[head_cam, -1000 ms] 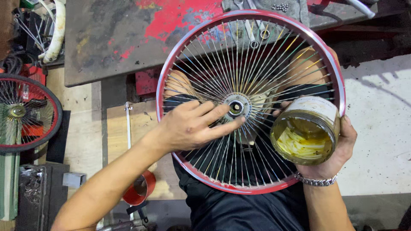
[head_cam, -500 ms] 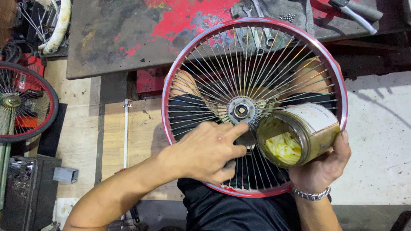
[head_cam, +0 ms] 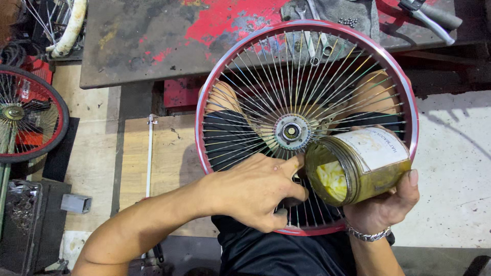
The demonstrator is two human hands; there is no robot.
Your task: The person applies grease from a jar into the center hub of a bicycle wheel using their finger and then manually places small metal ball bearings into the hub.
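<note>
A red-rimmed spoked bicycle wheel lies flat across my lap, with its silver hub (head_cam: 290, 132) in the middle. My right hand (head_cam: 384, 209), with a metal bracelet on the wrist, grips an open jar of yellow grease (head_cam: 369, 164) from below. The jar has a white label and is tilted on its side, mouth facing left. It hovers over the wheel's lower right spokes. My left hand (head_cam: 255, 191) rests on the spokes just left of the jar. Its index finger is stretched out to the jar's mouth, the other fingers are loosely curled, and it holds nothing.
A worn metal workbench with red paint (head_cam: 169, 41) stands beyond the wheel, with wrenches (head_cam: 307, 13) and small steel balls (head_cam: 348, 22) on it. A second spoked wheel (head_cam: 23, 115) lies at the left. A thin metal rod (head_cam: 149, 153) and a small metal block (head_cam: 75, 203) lie on the floor.
My left hand has left the hub and slid down and right until its index finger reaches the jar's mouth. My right hand has tipped the jar further onto its side.
</note>
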